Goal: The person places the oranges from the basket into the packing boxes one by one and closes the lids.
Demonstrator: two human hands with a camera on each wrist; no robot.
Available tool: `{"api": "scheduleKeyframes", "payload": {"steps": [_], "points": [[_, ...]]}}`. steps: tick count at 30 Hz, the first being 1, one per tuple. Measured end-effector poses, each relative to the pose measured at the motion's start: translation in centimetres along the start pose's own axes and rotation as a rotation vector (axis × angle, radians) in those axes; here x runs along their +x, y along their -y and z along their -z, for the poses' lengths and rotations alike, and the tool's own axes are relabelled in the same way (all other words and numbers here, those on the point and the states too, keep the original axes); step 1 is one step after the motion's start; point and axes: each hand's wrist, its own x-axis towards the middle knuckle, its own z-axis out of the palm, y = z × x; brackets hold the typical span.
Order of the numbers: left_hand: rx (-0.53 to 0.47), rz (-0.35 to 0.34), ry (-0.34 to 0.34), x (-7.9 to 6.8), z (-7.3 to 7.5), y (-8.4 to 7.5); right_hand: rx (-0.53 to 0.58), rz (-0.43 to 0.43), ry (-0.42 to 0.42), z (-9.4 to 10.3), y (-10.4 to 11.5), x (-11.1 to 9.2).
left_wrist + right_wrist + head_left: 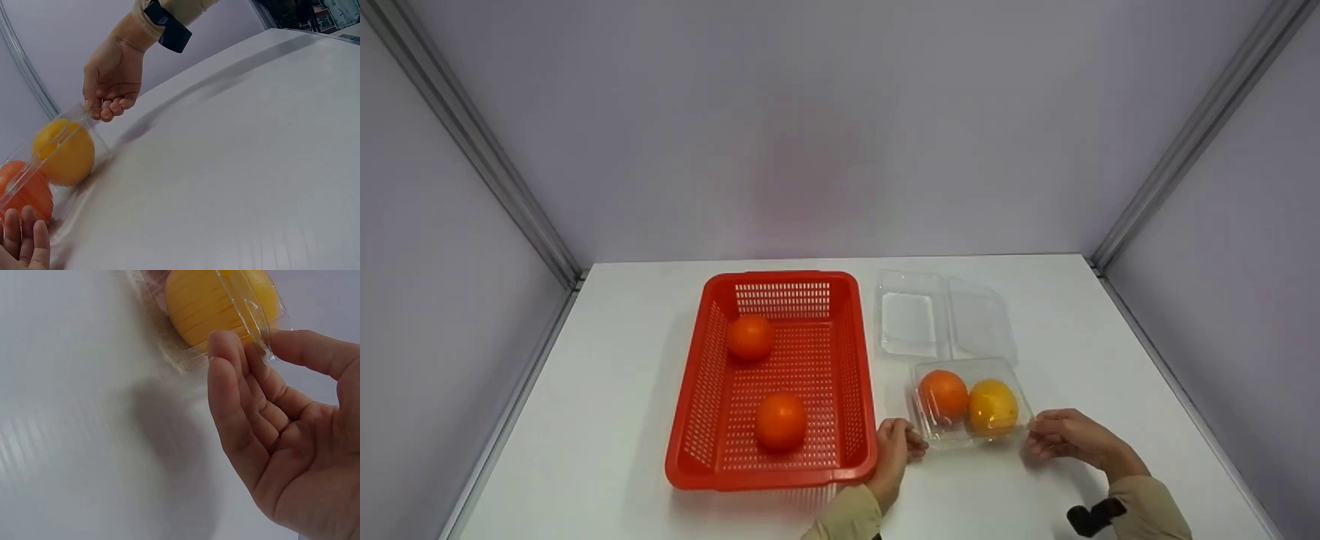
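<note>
A clamshell box of clear plastic, its lid down, stands to the right of the red basket. It holds an orange on the left and a yellow round fruit on the right. My right hand pinches the box's rim at the front right corner, thumb over the edge and fingers below, as the right wrist view shows. At the front left corner my left hand holds the edge with bent fingers. Its thumb is out of sight in the left wrist view.
The red basket, with slotted walls, stands close to my left forearm. Inside it lie an orange at the back and another orange near the front. Behind the held box, an opened clear box lies on the white table.
</note>
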Motion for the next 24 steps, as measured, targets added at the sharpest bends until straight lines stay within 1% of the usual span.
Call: {"api": "scheduleKeyframes", "payload": {"steps": [8,12,16,19,21,24], "points": [[-0.039,-0.007,-0.001,-0.1,0.0,0.2,0.072,0.010,-0.022,1.8,-1.0,-1.5],[-0.035,0.012,0.000,-0.1,0.0,0.4,0.091,0.014,-0.041,2.6,-1.5,-2.1],[-0.015,0.028,-0.007,-0.1,0.0,0.5,0.130,0.009,-0.084,3.3,-2.1,-2.8],[-0.004,0.031,-0.013,0.0,0.0,0.6,0.190,0.004,-0.163,3.7,-2.3,-3.3],[-0.001,0.032,-0.013,0.0,0.0,0.6,0.237,-0.007,-0.258,3.7,-2.3,-3.5],[0.010,0.035,-0.009,-0.1,0.0,0.6,0.282,-0.040,-0.425,3.6,-2.0,-3.5]]}}
